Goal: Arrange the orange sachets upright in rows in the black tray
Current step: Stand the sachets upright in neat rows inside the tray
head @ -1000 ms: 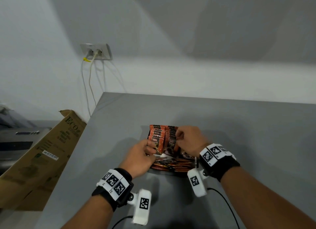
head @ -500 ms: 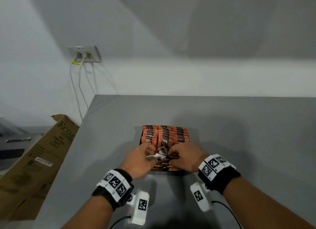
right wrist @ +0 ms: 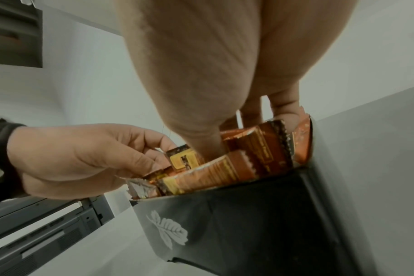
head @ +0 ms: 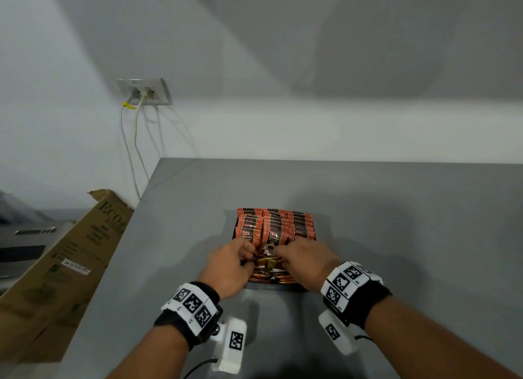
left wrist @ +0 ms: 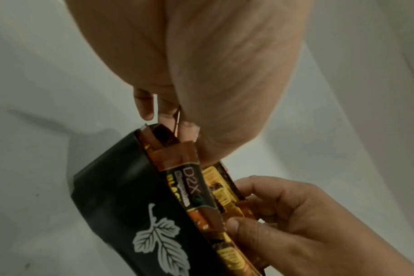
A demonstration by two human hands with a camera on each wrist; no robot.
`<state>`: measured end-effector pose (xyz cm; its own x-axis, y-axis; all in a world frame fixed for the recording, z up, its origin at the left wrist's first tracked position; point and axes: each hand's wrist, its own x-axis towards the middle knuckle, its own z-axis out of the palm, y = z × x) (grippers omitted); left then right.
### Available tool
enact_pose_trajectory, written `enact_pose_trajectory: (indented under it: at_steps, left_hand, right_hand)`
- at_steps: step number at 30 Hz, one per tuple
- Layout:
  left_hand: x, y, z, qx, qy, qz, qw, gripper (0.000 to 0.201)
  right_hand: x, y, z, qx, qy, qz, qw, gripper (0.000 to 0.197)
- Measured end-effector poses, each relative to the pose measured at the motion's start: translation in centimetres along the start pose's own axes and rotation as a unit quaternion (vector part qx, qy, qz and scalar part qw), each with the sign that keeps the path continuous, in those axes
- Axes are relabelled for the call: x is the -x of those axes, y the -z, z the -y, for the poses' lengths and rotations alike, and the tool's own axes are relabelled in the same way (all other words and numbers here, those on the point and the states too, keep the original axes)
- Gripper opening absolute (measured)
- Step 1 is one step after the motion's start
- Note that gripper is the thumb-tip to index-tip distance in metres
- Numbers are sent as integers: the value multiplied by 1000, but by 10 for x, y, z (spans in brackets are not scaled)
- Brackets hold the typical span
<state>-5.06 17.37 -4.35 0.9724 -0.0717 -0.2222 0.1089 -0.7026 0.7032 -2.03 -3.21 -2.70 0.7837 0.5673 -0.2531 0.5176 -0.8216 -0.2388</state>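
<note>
Both hands, the left hand [head: 230, 262] and right hand [head: 307, 261], pinch loose orange sachets [head: 267, 268] lying at the black tray [right wrist: 236, 220]'s near end, apparently to stand them behind the upright rows [head: 274, 226].

Grey table [head: 368, 209]; white wall [head: 254, 53]; socket [head: 144, 91]; cardboard box [head: 65, 260].

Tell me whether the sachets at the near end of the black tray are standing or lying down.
Lying down. The near sachets sit flat in a loose pile in the black tray, while the far rows stand upright. Both hands reach into the pile.
</note>
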Motion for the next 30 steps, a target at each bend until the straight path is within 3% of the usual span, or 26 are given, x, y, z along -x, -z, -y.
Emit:
enact_pose_trajectory:
  at_steps: [6,14,18,22,24,27,29,30]
  left_hand:
    - [1,1,0,-13,7,11,1000,27]
    - [2,2,-5,-81,-36,38,995,20]
    - [3,4,-8,-14,-9,17,1000,21]
    - [6,11,-31,154,-23,2,988,34]
    - [6,12,-51,315,-22,23,949,51]
    - [1,6,-74,540,27,80,837,55]
    - [-3,4,-81,633,68,101,764,45]
    - [-4,4,-84,652,79,106,746,42]
  right_hand:
    - [19,9,-10,-27,4,-67,997,33]
    - [42,15,-29,-248,-35,-124,960,35]
    - [43,11,-31,-383,-50,-172,906,30]
    - [38,20,-20,-531,-48,-187,825,24]
    - [32,27,-11,-609,-49,-194,768,23]
    - [21,37,6,-713,-31,-161,682,23]
    - [17,43,17,-736,-28,-147,660,22]
    - [17,45,22,-722,-36,-149,675,21]
